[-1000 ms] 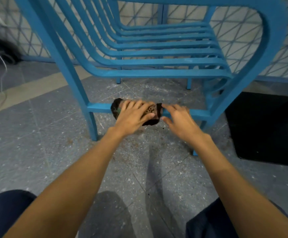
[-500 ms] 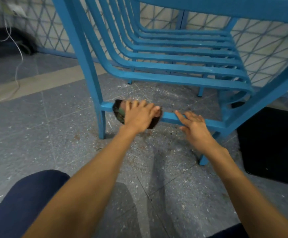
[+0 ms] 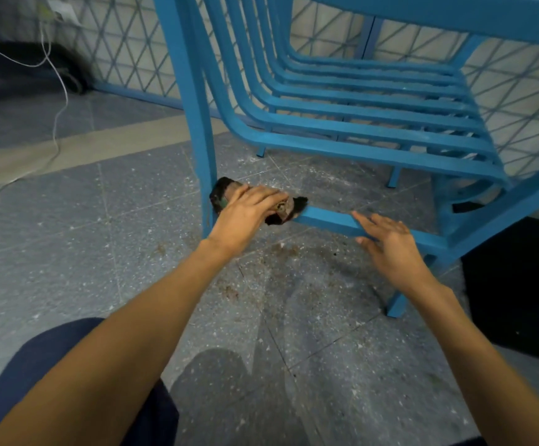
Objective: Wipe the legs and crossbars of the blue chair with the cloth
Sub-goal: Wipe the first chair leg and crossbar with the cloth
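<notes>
Where the low crossbar [image 3: 326, 220] joins the leg [image 3: 197, 123] on the person's left, the cloth [image 3: 221, 192] is wadded up over the bar. It is a dark rag, brown to black, with a greenish patch at its leg-side end and a ragged dark corner poking out at the other. The left hand [image 3: 248, 214] covers most of it, fingers curled down over the bundle and clamping it against the bar, so only the two ends show on either side of the knuckles; the end nearest the leg touches the leg. The right hand [image 3: 390, 243] is further along the same crossbar, well apart from the cloth, its fingers straight and laid across the top of the bar, holding nothing. The blue chair [image 3: 358, 149] is painted metal with slatted bars, its paint dusty along the slats. On the grey speckled floor [image 3: 68, 252] below the crossbar lies brown grit [image 3: 293, 252], and a white cable [image 3: 59, 123] trails off to the left.
</notes>
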`<state>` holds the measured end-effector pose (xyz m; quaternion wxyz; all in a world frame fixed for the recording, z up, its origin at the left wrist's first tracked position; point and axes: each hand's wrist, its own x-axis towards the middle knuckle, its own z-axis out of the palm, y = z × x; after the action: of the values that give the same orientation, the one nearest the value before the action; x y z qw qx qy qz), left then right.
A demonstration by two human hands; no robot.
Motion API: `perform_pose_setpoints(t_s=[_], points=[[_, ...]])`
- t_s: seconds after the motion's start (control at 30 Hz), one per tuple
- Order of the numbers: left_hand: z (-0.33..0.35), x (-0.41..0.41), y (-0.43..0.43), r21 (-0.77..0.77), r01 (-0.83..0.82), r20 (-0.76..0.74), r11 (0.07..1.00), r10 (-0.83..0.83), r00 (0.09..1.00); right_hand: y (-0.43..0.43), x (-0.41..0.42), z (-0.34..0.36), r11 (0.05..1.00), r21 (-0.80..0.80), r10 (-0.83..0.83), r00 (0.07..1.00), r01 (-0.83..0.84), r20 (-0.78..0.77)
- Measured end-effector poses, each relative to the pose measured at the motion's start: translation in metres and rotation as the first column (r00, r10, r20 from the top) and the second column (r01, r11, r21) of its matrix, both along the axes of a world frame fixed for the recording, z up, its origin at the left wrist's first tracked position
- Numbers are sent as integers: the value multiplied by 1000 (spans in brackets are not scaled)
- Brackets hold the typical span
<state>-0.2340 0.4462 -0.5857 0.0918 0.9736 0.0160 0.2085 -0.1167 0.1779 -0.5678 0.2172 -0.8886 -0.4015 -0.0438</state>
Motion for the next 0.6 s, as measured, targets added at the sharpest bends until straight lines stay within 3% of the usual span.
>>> perform_pose_setpoints(t_s=[0.17, 0.27, 0.37, 0.43, 0.53, 0.6], points=[[20, -32, 1, -287, 122, 160, 950, -78, 984, 2, 0, 3, 999, -42, 8, 1000, -8, 3], [45, -50, 14, -532, 43, 263, 846, 117, 958, 4, 0, 10, 994, -109, -29, 999, 26, -26], [59, -67, 26, -724, -72, 314, 686, 421, 851, 16, -6, 30, 957, -275, -130, 982, 89, -135], [62, -76, 40, -812, -97, 318, 575, 576, 753, 33, -6, 56, 862, -494, -242, 948, 112, -208], [58, -87, 69, -915, -69, 251, 397, 696, 673, 71, -8, 89, 682, -730, -323, 911, 36, -258], [50, -88, 85, -957, -27, 189, 289, 692, 696, 105, -17, 95, 712, -700, -250, 916, -47, -315]])
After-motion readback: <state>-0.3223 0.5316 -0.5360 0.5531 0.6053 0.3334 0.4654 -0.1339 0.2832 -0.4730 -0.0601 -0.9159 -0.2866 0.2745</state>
